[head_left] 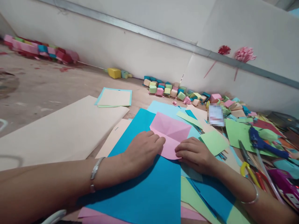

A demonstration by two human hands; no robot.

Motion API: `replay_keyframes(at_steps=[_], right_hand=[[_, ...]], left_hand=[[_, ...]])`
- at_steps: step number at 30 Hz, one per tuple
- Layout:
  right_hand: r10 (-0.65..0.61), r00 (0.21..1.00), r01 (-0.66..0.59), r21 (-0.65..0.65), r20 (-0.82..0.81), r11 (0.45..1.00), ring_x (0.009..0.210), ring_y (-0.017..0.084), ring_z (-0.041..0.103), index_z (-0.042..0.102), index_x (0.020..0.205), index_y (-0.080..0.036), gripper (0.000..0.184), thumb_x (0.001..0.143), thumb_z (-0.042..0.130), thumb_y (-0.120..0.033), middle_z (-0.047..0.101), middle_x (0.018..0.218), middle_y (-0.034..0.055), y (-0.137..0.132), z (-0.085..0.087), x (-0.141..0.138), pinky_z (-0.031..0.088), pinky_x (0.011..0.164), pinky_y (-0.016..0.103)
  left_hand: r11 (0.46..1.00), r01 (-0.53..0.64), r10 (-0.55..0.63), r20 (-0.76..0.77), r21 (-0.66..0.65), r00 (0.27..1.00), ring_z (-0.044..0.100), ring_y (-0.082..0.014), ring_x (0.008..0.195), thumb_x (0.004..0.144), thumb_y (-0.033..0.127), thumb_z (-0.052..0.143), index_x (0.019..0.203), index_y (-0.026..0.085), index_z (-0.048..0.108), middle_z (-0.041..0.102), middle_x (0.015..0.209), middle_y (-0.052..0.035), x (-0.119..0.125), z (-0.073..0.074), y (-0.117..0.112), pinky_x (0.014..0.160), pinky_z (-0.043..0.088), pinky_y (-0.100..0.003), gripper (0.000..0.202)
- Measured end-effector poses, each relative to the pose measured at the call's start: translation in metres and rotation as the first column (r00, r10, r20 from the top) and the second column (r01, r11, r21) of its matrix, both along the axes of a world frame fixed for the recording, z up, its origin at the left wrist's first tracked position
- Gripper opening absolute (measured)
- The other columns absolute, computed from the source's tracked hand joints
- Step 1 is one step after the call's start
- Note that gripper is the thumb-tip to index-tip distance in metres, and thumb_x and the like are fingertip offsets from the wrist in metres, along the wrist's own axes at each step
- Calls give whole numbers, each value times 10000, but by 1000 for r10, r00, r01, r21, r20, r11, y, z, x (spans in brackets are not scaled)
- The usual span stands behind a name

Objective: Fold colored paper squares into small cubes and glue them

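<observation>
Bangles, two, metal: one on my left wrist (95,174), one on my right wrist (253,196).
Blue sheet (149,189): large, lying flat under both my hands.
Pink paper (171,130): folded and creased, on the blue sheet, between my hands and just beyond them.
Left hand (142,151): fingers together, pressed flat on the pink paper's near left edge.
Right hand (195,154): fingers bent, tips pressing its near right edge; nothing pinched.
Green square (213,141): just right of my right hand.
Scissors (249,165) and blue glue gun (261,143): further right.
Paper cubes (170,90): a row well beyond my hands, along the wall.
</observation>
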State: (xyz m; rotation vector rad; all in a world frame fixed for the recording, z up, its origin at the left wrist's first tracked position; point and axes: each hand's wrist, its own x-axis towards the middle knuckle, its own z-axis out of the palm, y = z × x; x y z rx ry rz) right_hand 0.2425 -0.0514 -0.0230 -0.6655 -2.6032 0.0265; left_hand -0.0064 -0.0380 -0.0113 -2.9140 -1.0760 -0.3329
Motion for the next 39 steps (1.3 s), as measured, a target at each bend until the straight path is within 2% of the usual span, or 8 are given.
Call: replay_keyframes(at_steps=[3,6,11,15,19,24,34,39], right_hand=[[-57,991,42,-124,-123,991,915,195,642,628,909,-223,107,945,537,-263,717,963,64,4,-4,-3,466,804,357],[-230,959,193,-211,-168,958,810,174,631,599,847,-217,216,976,474,-338,694,866,61,4,-8,-7,476,737,309],[-455,886,436,-178,-86,882,608,156,507,512,734,-224,345,973,430,-459,560,662,22,6,-15,-9,394,571,281],[-469,880,449,-192,-71,872,678,170,517,465,687,-222,360,944,491,-472,554,728,38,9,-20,-8,408,620,296],[-483,875,468,-179,-45,865,672,164,494,441,674,-223,377,934,504,-489,516,735,28,11,-21,-10,402,618,295],[-493,869,484,-149,-29,862,646,153,475,432,663,-220,403,934,488,-513,497,728,20,14,-20,-12,373,589,284],[-501,864,492,-129,-54,861,656,144,478,453,676,-208,356,901,586,-450,497,737,6,15,-22,-14,349,572,267],[-524,851,514,-131,-47,847,649,142,470,458,670,-207,354,908,575,-442,505,736,9,16,-22,-15,350,570,270]], left_hand=[[1000,24,-25,16,15,1000,494,-174,700,904,60,428,770,130,599,608,786,-66,-1,-3,1,633,380,-309,228],[998,61,-60,28,-13,998,496,-170,705,908,63,421,757,126,611,606,798,-69,0,-9,0,619,377,-301,251],[988,141,-137,66,-67,988,533,-169,763,949,163,439,800,136,632,610,846,-67,3,-17,-3,640,405,-287,246],[986,164,-160,84,-39,984,539,-175,787,957,216,449,812,135,624,608,870,-76,2,-19,-6,654,430,-286,242],[976,219,-217,108,-6,970,530,-175,796,954,136,409,829,128,613,600,845,-84,0,-19,-10,691,450,-291,238],[966,254,-246,130,-53,961,514,-167,754,945,85,388,833,122,595,594,815,-77,0,-19,-14,661,440,-279,238],[974,217,-210,90,-73,974,523,-189,752,933,172,515,936,142,616,617,864,-59,4,-17,-11,604,404,-307,106],[967,253,-248,98,-43,964,510,-183,770,947,246,531,857,141,633,600,822,-54,5,-20,-10,604,382,-315,172]])
